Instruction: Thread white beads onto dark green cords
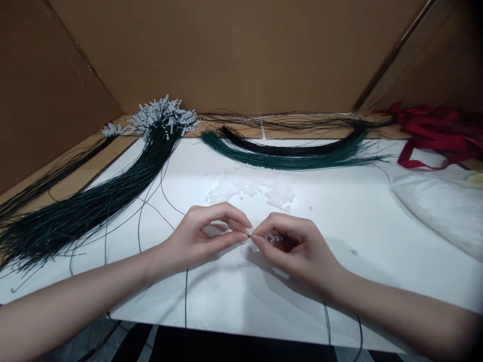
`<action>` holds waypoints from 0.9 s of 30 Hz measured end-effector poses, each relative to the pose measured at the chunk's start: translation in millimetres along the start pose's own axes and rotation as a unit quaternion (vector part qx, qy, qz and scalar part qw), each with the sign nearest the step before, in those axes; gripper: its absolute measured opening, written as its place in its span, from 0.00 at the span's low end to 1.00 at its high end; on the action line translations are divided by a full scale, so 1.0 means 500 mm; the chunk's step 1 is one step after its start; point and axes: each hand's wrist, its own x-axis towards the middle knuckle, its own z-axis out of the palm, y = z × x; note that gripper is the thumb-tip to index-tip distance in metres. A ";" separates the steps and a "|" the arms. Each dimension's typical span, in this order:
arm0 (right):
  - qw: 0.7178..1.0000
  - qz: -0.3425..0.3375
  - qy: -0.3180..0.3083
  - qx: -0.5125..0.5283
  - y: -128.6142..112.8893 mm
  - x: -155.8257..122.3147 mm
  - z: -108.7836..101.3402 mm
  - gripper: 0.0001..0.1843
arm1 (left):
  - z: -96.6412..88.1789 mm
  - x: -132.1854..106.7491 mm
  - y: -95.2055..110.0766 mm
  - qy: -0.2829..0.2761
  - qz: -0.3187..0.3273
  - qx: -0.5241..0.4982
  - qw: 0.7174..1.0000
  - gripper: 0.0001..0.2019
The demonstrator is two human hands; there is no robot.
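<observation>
Over the white board [358, 216], my left hand [199, 236] and my right hand [302, 241] meet fingertip to fingertip. Each pinches a thin dark wire [249, 236], and only a short bit of it shows between them. Small white beads [274, 238] show inside the curl of my right fingers; how they sit on the wire is partly hidden. Just beyond my hands lies a loose spread of small white beads [245, 185]. Several dark wires hang past my wrists, and I cannot tell which of them is the pinched one.
At left, a thick bundle of green wires [124, 186] has white beaded ends [166, 118]. A thinner dark bundle [56, 173] lies beside it. Bare green wires [279, 162] and black wires [287, 149] curve across the back. Red ribbon [433, 136] and a clear plastic bag [445, 211] are at right. Cardboard walls [234, 55] enclose the board.
</observation>
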 end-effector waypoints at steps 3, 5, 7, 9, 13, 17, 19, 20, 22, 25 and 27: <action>1.000 0.002 -0.001 0.000 -0.001 -0.001 0.000 0.06 | 0.000 0.001 0.000 0.000 0.000 0.004 1.000 0.06; 1.000 0.007 -0.001 -0.002 0.000 -0.001 0.000 0.06 | 0.000 0.001 -0.001 -0.002 0.001 0.007 1.000 0.07; 1.000 0.009 -0.002 -0.002 0.000 0.000 0.000 0.06 | 0.001 0.002 -0.002 -0.003 -0.003 0.012 1.000 0.06; 1.000 0.009 -0.002 0.000 0.000 0.001 0.001 0.05 | 0.001 0.003 -0.003 -0.003 -0.005 0.018 1.000 0.06; 1.000 0.008 -0.001 0.004 -0.003 0.003 0.001 0.05 | -0.001 0.001 -0.004 -0.001 -0.009 0.026 1.000 0.07; 1.000 0.010 0.004 0.000 -0.006 0.005 0.001 0.05 | 0.001 0.000 -0.005 0.003 -0.004 0.028 1.000 0.06; 1.000 0.012 0.002 0.000 -0.005 0.005 0.000 0.05 | 0.003 0.000 -0.003 0.004 0.004 0.035 0.999 0.06; 1.000 0.014 0.002 0.001 -0.004 0.005 0.000 0.05 | 0.004 0.001 -0.002 0.005 0.007 0.040 0.999 0.05; 1.000 0.017 0.000 0.005 -0.002 0.005 0.000 0.05 | 0.006 0.001 0.000 0.010 0.010 0.049 0.999 0.05; 0.999 0.031 -0.001 0.018 0.000 0.004 0.000 0.06 | 0.006 0.001 0.002 0.015 0.014 0.046 0.999 0.05; 0.999 0.039 -0.003 0.028 0.000 0.003 0.000 0.06 | 0.005 0.000 0.003 0.017 0.021 0.039 0.999 0.06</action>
